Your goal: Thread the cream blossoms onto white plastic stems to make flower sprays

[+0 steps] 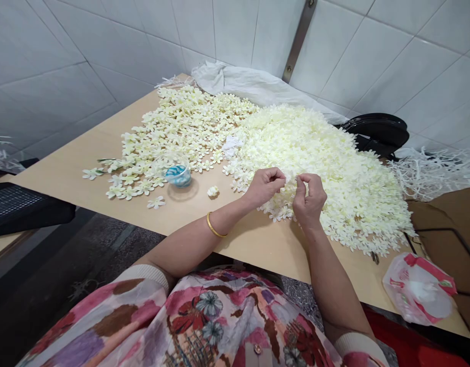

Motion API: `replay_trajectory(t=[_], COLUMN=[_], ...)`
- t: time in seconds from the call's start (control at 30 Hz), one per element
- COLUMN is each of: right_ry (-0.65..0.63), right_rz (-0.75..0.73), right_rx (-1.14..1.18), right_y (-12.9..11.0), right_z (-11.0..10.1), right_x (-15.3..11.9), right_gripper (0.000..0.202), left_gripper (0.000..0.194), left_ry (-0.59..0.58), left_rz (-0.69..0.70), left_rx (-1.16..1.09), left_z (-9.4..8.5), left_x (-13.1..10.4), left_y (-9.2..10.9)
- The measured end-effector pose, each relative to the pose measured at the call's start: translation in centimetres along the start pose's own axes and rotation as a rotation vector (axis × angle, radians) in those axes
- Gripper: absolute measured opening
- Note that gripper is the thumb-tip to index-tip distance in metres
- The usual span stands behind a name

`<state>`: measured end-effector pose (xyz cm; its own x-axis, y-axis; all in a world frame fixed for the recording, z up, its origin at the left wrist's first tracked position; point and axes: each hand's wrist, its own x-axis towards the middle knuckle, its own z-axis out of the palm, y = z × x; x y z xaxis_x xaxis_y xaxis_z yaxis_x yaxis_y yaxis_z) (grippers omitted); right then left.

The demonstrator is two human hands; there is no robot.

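Both hands are raised close together over the front edge of a big heap of pale yellow-white artificial flowers (296, 140). My left hand (266, 184) is closed, thumb and fingertips pinched. My right hand (310, 198) faces it with thumb and index finger also pinched. Whatever lies between the fingertips blends with the pale petals behind, so I cannot make it out. To the left on the table, a clear plastic cup (178, 174) has something blue in it. A small cream-coloured bundle (212, 191) sits beside the cup, and a single flower (156, 203) lies near the table edge.
Looser flowers (181, 127) spread over the table's (85, 148) left part. A white sheet (254, 89) lies along the tiled wall. At right are a black round object (376, 127), white branching stems (437, 171), a cardboard box (449, 219) and a red-and-white plastic bag (418, 290).
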<state>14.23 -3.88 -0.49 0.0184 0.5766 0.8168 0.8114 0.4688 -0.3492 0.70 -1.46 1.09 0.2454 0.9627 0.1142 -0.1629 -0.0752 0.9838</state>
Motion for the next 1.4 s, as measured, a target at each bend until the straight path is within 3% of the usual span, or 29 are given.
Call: replay_trajectory(t=[0.2, 0.4, 0.6, 0.8, 1.1, 1.17, 1.27, 1.4], right_ry=[0.135, 0.283, 0.04, 0.048, -0.146, -0.127, -0.074, -0.022], right_rz=[0.194, 0.063, -0.034, -0.017, -0.274, -0.295, -0.323, -0.349], right_rx=[-0.017, -0.247, -0.244, -0.169, -0.2, -0.206, -0.205, -0.189], right_y=[0.9, 2.7, 2.9, 2.9, 1.4, 1.7, 2.6, 3.3], right_z=[-0.8, -1.2, -0.5, -0.1, 0.4, 0.3, 0.5, 0.9], right_x=[0.7, 0.9, 0.5, 0.1, -0.8, -1.0, -1.1, -1.2], right_gripper=[0.015, 0.016, 0.015, 0.016, 0.023, 0.022, 0.017, 0.016], left_gripper=[0.003, 0.005, 0.007, 0.006, 0.005, 0.009, 0.01, 0.013], left_ry=[0.051, 0.091, 0.128, 0.159, 0.31, 0.313, 0.225, 0.215], left_rz=[-0.028, -0.03, 0.03, 0.055, 0.148, 0.138, 0.238, 0.322], left_rx=[-0.024, 0.082, 0.174, 0.159, 0.09, 0.121, 0.222, 0.427], left_z=[-0.4, -0.7, -0.8, -1.1, -0.9, -0.8, -1.4, -4.3], left_x=[0.6, 1.0, 1.4, 1.6, 1.9, 1.3, -0.4, -4.8], left_y=[-0.5, -0.7, -1.3, -1.7, -1.7, -1.3, -0.7, -0.5])
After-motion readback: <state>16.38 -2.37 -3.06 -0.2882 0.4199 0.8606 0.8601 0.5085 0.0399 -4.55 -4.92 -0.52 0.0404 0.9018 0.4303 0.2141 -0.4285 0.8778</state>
